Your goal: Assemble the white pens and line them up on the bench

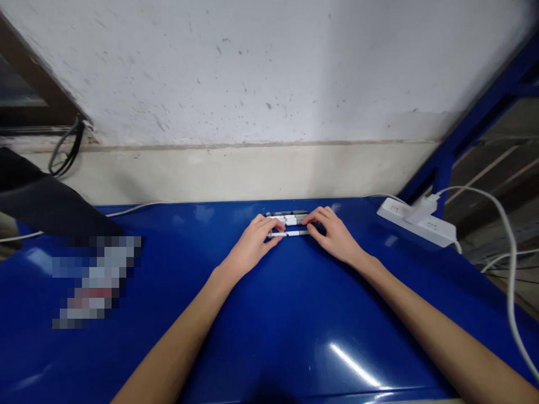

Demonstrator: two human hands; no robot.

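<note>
Several pens lie side by side, lengthwise between my hands, close to the wall. The nearest is a white pen, a little apart from the row. My left hand has its thumb and fingers curled around this pen's left end. At its right end, the thumb and fingers of my right hand close on the tip. Behind it are white and grey pens, touching one another, with a dark pen at the back. My fingertips partly hide the pens' ends.
The pens rest on a glossy blue table against a spotted wall. To the right sits a white power strip with a plug and cable. A dark object and a pixelated item are at the left.
</note>
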